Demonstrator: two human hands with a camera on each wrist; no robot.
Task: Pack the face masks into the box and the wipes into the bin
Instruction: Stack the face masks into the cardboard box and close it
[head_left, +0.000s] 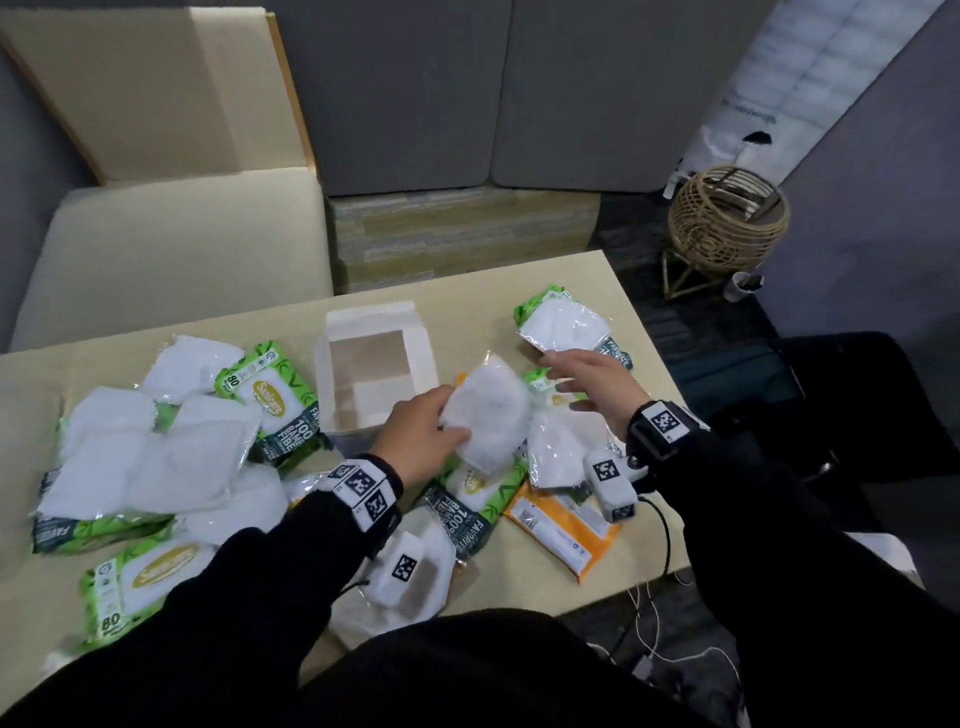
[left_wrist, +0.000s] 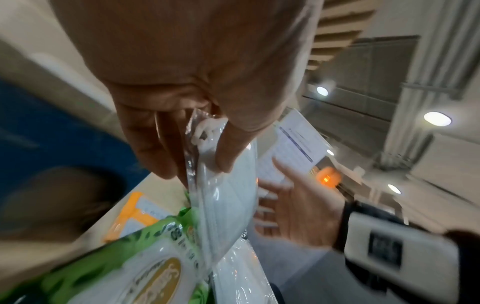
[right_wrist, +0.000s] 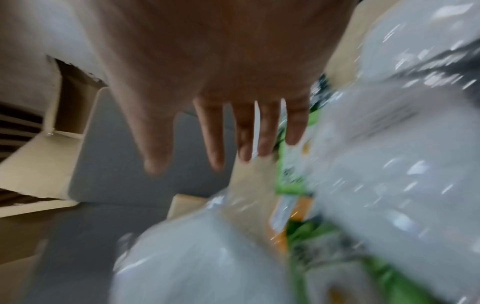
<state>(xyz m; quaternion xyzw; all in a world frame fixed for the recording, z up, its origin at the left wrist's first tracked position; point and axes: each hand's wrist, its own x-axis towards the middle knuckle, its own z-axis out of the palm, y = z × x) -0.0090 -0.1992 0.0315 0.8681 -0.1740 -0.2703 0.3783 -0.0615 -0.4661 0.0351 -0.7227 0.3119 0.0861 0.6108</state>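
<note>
My left hand (head_left: 423, 434) pinches a white face mask in clear wrap (head_left: 491, 408) just right of the open white box (head_left: 376, 371). In the left wrist view my thumb and fingers (left_wrist: 226, 156) clamp the wrap's top edge and the mask (left_wrist: 226, 201) hangs below. My right hand (head_left: 587, 382) hovers open, fingers spread, near another wrapped mask (head_left: 563, 330) lying on a green wipes pack at the far right. In the right wrist view the straight fingers (right_wrist: 244, 133) hold nothing. More masks (head_left: 150, 441) and green wipes packs (head_left: 270, 400) cover the table's left half.
An orange pack (head_left: 563, 530) lies at the table's near right edge (head_left: 670, 415). A large open cardboard carton (head_left: 156, 88) stands behind the table on the left. A wicker basket (head_left: 727, 223) sits on the floor at the right. Cables trail off the near edge.
</note>
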